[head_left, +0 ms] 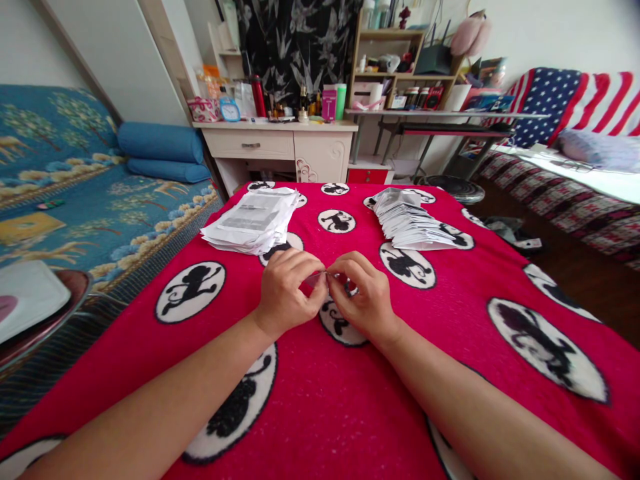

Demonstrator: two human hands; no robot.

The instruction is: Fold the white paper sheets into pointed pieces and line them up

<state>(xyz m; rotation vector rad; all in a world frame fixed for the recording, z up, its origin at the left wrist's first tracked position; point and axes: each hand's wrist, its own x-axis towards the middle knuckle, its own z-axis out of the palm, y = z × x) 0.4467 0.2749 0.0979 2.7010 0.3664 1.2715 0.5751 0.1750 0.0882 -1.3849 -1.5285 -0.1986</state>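
My left hand and my right hand meet over the middle of the red cloth, thumbs and fingertips pinched together. Between them is a small, thin, see-through piece, mostly hidden by the fingers; its kind is not clear. Beyond my left hand lies an uneven stack of printed white papers. A fanned row of folded white papers rests beyond my right hand. Neither hand touches the papers.
The red cloth with monkey ovals covers the table. A blue patterned sofa runs along the left. At the back stand a white dresser with bottles and a desk shelf. A bed is on the right.
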